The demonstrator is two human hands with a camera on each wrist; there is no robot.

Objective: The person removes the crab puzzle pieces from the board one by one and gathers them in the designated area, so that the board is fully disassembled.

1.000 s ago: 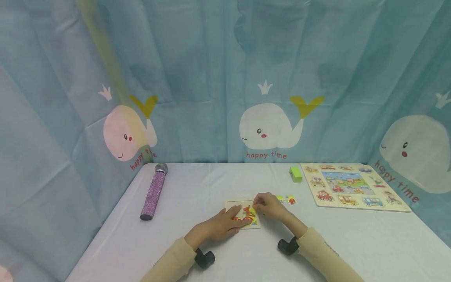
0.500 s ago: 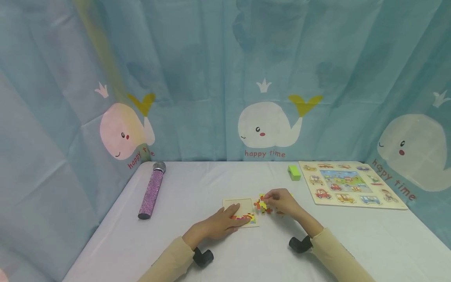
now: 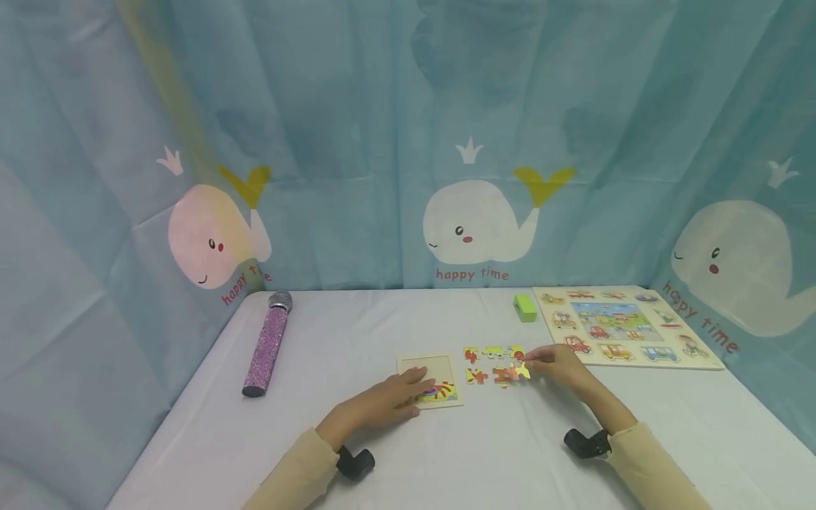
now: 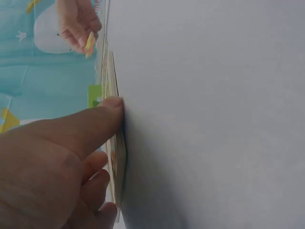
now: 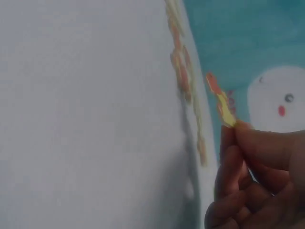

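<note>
My left hand (image 3: 386, 401) rests with extended fingers on a small wooden puzzle tray (image 3: 438, 366). A row of picture pieces (image 3: 443, 390) fills the tray's near side, and bare wood shows on its far side. In the left wrist view, the thumb (image 4: 110, 107) lies at the tray's edge. Between thumb and fingertips, my right hand (image 3: 562, 367) pinches a yellow and orange puzzle piece (image 5: 223, 101), raised off the table. In the head view this piece overlaps the loose puzzle pieces (image 3: 476, 376), several of which lie in two rows right of the tray.
A purple glittery microphone (image 3: 268, 347) lies at the left of the white table. Towards the back right are a green block (image 3: 525, 309) and a large wooden vehicle puzzle board (image 3: 676, 360). A blue whale-print curtain (image 3: 357, 234) stands behind the table.
My right hand has moved right, away from the tray, with a puzzle piece in its fingers. Pieces on the tray's far side are now on the table. The left hand stays on the tray.
</note>
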